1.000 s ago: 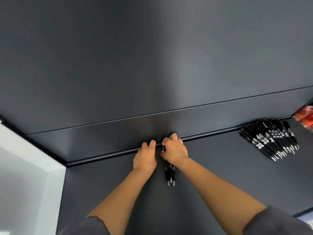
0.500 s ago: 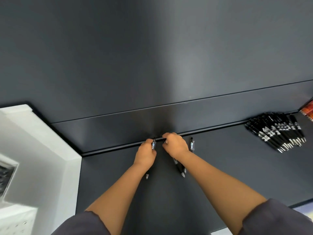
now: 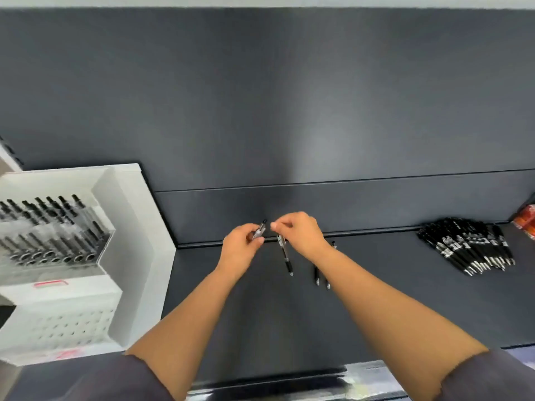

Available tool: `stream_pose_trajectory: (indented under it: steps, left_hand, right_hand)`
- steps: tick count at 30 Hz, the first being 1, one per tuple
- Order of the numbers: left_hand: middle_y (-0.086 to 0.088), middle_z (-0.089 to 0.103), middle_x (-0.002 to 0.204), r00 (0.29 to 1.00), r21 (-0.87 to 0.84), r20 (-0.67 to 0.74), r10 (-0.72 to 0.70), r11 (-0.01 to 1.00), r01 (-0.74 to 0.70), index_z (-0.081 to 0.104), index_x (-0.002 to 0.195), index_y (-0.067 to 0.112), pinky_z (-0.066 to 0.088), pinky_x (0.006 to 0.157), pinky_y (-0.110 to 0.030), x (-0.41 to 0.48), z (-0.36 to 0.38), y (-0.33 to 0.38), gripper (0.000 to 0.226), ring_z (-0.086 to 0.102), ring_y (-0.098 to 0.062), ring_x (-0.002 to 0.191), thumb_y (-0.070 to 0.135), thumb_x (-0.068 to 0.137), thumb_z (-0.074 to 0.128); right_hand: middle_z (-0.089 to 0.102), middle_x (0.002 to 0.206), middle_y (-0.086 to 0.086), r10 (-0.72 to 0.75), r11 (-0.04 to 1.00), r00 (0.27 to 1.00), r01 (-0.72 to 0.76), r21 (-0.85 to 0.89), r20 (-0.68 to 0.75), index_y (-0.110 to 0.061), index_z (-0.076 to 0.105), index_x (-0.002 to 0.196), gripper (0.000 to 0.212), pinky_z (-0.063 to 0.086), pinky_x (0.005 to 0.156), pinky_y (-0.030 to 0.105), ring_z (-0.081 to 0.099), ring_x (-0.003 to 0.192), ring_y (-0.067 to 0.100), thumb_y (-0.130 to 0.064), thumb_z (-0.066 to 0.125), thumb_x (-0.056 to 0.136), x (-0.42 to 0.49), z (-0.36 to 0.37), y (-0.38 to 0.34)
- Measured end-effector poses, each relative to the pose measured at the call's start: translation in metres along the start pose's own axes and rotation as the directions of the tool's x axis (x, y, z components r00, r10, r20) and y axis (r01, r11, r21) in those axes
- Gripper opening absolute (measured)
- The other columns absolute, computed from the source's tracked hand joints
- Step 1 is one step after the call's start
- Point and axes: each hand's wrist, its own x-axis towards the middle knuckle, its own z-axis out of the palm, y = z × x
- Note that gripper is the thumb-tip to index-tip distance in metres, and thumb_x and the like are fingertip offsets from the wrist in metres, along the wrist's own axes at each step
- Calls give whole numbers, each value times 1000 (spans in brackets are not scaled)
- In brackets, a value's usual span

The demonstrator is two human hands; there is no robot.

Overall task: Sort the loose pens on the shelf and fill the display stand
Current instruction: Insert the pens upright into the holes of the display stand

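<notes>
Head view, near to far: two loose pens [image 3: 316, 274] lie on the shelf [image 3: 376, 308] just beside my right wrist, long axes pointing toward me; my right hand [image 3: 302, 234] is nearer them, yet its fingers [image 3: 277, 226] pinch a hanging pen [image 3: 285, 254], tip down; my left hand [image 3: 240, 247] curls round a tilted pen [image 3: 259, 232]; the display stand [image 3: 136, 227] lies to its left; a pen pile [image 3: 469, 247] sits well apart, right.

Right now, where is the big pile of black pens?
Head view: the pile of black pens lies far right on the dark shelf, by its back edge, just left of a red package and well right of the right hand.
</notes>
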Motion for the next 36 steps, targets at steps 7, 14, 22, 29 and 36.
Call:
stream_pose_trajectory:
  steps: [7, 14, 22, 29, 36]
  left_hand:
    - [10, 63, 81, 958, -24, -284, 47, 998, -56, 63, 107, 15, 40, 64, -1, -76, -82, 10, 23, 58, -7, 77, 9, 85, 63]
    - [13, 60, 80, 833, 40, -540, 123, 992, -121, 54, 101, 21, 47, 71, -20, -134, -189, 4, 23, 61, -12, 76, 7, 85, 64]
    - [15, 58, 82, 703, 131, -691, 170, 985, -109, 50, 120, 17, 45, 68, -16, -136, -299, -42, 38, 56, 4, 73, 7, 86, 62]
    - [14, 57, 80, 761, 199, -580, 291, 956, -215, 48, 122, 27, 42, 64, -4, -102, -339, -83, 46, 58, 4, 73, 4, 85, 62]
    - [10, 58, 85, 797, 208, -492, 350, 936, -282, 47, 123, 26, 41, 68, -3, -77, -349, -107, 45, 60, -6, 78, 6, 86, 62]
  right_hand:
    - [64, 62, 0, -252, 950, 967, 244, 194, 19, -9, 68, 79, 17, 57, 63, 25, 63, 57, 10, -20, 61, 90, -58, 25, -80]
    - [64, 67, 3, -452, 824, 892, 422, 379, -10, -7, 66, 79, 14, 57, 59, 22, 63, 53, 8, -16, 62, 89, -91, 63, -182]
    - [63, 62, -3, -572, 765, 819, 550, 335, -40, -15, 61, 75, 16, 56, 73, 39, 67, 63, 19, -17, 60, 91, -84, 117, -273]
    - [64, 63, -4, -543, 819, 834, 551, 161, -97, -21, 60, 75, 18, 56, 71, 41, 65, 65, 16, -25, 58, 92, -49, 175, -309]
    - [66, 77, -6, -534, 832, 842, 507, -225, -78, -22, 66, 85, 21, 47, 64, 31, 61, 79, 18, -37, 55, 93, -29, 203, -313]
